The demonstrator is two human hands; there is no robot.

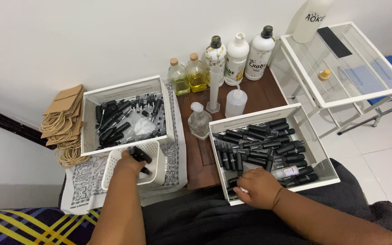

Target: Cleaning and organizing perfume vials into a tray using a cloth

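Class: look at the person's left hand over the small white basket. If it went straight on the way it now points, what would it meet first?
The left hand points up and away, so it would likely first meet the near wall of the white bin of black spray tops, though depth is unclear.

Light: bright, even and soft across the frame, indoor, its source out of view.
Wall: white, evenly lit, greyer toward the lower left.
Shadows: faint and short beside the bottles at upper centre and under the wire rack at upper right.
Glare: small highlights on the clear bottles only.
Focus: sharp at centre; slightly soft at the lower edge.
Distortion: straight lines splay outward toward the corners, a wide-angle look.
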